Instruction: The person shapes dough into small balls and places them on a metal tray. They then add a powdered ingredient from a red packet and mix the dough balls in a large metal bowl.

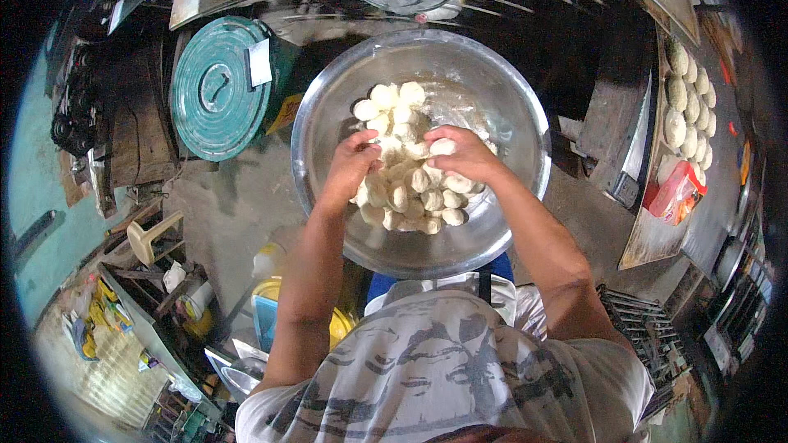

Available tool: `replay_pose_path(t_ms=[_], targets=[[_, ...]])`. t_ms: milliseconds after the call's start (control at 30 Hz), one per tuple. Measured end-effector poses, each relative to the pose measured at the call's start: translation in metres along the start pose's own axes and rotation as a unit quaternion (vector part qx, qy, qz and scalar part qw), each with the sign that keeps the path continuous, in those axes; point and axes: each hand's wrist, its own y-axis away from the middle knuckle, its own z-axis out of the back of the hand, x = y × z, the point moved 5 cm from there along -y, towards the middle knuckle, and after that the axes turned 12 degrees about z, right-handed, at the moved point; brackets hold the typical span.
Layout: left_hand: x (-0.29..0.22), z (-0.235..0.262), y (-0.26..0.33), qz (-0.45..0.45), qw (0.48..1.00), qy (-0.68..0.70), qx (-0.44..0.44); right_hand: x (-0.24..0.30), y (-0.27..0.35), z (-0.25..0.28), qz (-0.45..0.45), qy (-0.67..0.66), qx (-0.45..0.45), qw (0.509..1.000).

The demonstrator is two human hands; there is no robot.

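Note:
A wide metal basin point(328, 221) stands before me, with a pile of pale, round dough balls point(431, 199) in its middle. Loose flour point(455, 102) dusts the basin's inner wall. Inside the basin, my right hand point(464, 156) has its thumb and forefinger around one dough ball point(443, 148). At the pile's left side, my left hand point(353, 162) curls its fingers inward against the dough balls. Whatever lies under those left fingers is hidden.
A round green lid point(220, 90) covers a container at the left. To the right, a board point(644, 242) bears rows of shaped dough pieces point(688, 98) and a red packet point(677, 193). A metal rack point(648, 328) and a small wooden stool point(154, 238) stand lower down.

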Motion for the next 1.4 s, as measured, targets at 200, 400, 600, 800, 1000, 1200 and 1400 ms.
replay_pose_path(t_ms=[200, 400, 600, 800, 1000, 1200, 1400], targets=[[0.074, 0.028, -0.008, 0.077, 0.976, 0.174, -0.107, -0.084, 0.035, 0.037, -0.195, -0.276, -0.276, 0.9], [0.076, -0.033, -0.042, 0.124, 0.944, 0.282, 0.117, -0.088, -0.001, -0.064, -0.247, -0.427, -0.135, 0.859], [0.017, -0.016, -0.019, -0.022, 0.96, 0.192, 0.202, -0.002, 0.006, -0.037, 0.037, -0.09, 0.06, 0.993], [-0.001, 0.024, -0.038, -0.109, 0.977, 0.113, -0.142, -0.067, -0.018, 0.062, -0.055, -0.223, -0.279, 0.932], [-0.03, -0.028, -0.091, -0.073, 0.962, 0.256, 0.057, -0.084, -0.117, -0.015, -0.126, -0.414, -0.132, 0.892], [-0.039, 0.016, -0.026, -0.17, 0.984, -0.039, -0.047, -0.012, -0.048, 0.0, 0.072, 0.032, -0.002, 0.997], [0.043, 0.035, 0.014, -0.158, 0.968, 0.153, -0.125, -0.064, 0.066, 0.041, -0.136, -0.163, -0.386, 0.898]])
